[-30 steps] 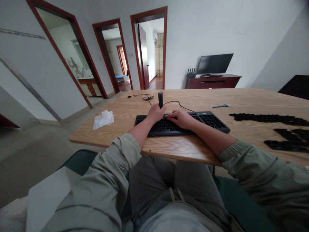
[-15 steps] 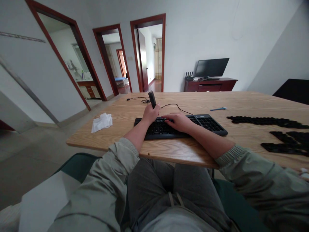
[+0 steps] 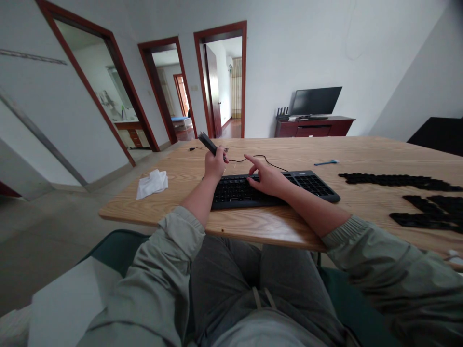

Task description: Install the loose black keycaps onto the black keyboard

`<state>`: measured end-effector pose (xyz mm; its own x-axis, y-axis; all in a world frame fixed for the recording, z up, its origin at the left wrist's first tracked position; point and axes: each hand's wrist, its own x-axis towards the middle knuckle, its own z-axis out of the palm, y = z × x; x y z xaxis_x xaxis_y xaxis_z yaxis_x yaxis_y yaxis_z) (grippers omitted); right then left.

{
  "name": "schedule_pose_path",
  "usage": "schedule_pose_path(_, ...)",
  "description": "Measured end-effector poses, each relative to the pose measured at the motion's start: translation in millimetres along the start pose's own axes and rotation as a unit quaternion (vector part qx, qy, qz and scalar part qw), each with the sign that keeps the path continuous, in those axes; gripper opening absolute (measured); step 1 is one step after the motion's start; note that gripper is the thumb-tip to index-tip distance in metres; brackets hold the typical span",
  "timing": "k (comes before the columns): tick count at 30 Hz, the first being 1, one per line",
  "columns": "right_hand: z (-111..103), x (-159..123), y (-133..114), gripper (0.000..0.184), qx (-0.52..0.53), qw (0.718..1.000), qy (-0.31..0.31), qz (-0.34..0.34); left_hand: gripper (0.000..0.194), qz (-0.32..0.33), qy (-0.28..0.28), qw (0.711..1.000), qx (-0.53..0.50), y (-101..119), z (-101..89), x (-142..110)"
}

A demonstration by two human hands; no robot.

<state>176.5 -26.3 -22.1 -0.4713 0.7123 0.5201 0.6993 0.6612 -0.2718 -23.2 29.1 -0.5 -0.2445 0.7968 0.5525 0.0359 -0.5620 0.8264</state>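
A black keyboard (image 3: 238, 194) lies near the front edge of the wooden table. My left hand (image 3: 214, 165), above its left end, is closed around a dark stick-shaped tool (image 3: 207, 141). The tool's upper end points up and left; its lower end is largely hidden by my fingers, so I cannot tell its exact kind. Over the middle of the keys is my right hand (image 3: 268, 178), open, with the index finger stretched out and the thumb low by the keys. Nothing shows in that hand. A thin black cable (image 3: 265, 157) runs behind the keyboard.
Crumpled white tissue (image 3: 152, 184) lies on the left of the table (image 3: 188, 212). Farther right is a blue brush-like tool (image 3: 325, 163). Small black pieces form a long row (image 3: 394, 181) and further groups (image 3: 427, 219) at the right. The cable's plug (image 3: 192, 149) is at the back left.
My left hand has shifted left, and the dark tool in it now leans farther left. My right index finger has lifted and straightened away from the keys.
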Motion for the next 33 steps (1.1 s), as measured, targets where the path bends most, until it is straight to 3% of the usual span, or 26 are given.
schedule_pose_path(5, 5.0, 1.0, 11.6, 0.034, -0.063, 0.996, -0.058, -0.018, 0.033, -0.002, 0.029, 0.999, -0.021, -0.7, -3.6, 5.0)
schedule_pose_path(11, 5.0, 2.6, 4.0, 0.026, -0.069, 0.995, -0.07, 0.008, 0.035, 0.001, 0.013, 1.0, -0.005, -1.0, -4.2, 4.0)
schedule_pose_path(15, -16.1, 0.6, -0.2, 0.026, -0.101, 0.993, -0.06, 0.023, 0.035, 0.0, 0.012, 1.0, 0.006, 2.1, -4.1, 1.9)
schedule_pose_path(19, -69.3, -11.9, 24.1, 0.024, -0.15, 0.988, -0.014, 0.04, 0.035, 0.016, -0.007, 1.0, -0.005, 2.4, -4.0, 1.9)
schedule_pose_path(23, -143.7, -44.4, 79.9, 0.02, -0.222, 0.961, 0.013, 0.162, 0.034, 0.016, -0.011, 1.0, -0.004, 2.5, -3.3, 1.9)
schedule_pose_path(26, -197.9, -82.7, 132.2, 0.014, -0.233, 0.917, 0.006, 0.322, 0.033, 0.014, -0.016, 1.0, 0.001, 4.6, -2.5, 0.8)
schedule_pose_path(29, -241.9, -132.1, 183.2, 0.027, -0.233, 0.86, 0.023, 0.453, 0.032, 0.008, -0.015, 1.0, 0.008, 6.4, -1.6, -0.5)
schedule_pose_path(31, -262.2, -168.6, 212.7, 0.04, -0.224, 0.835, 0.046, 0.5, 0.033, 0.01, -0.015, 1.0, 0.013, 6.2, -1.3, -1.0)
schedule_pose_path(33, -273.7, -202.2, 236.0, 0.047, -0.216, 0.842, 0.057, 0.49, 0.033, 0.015, -0.02, 1.0, 0.017, 5.1, -1.2, -1.0)
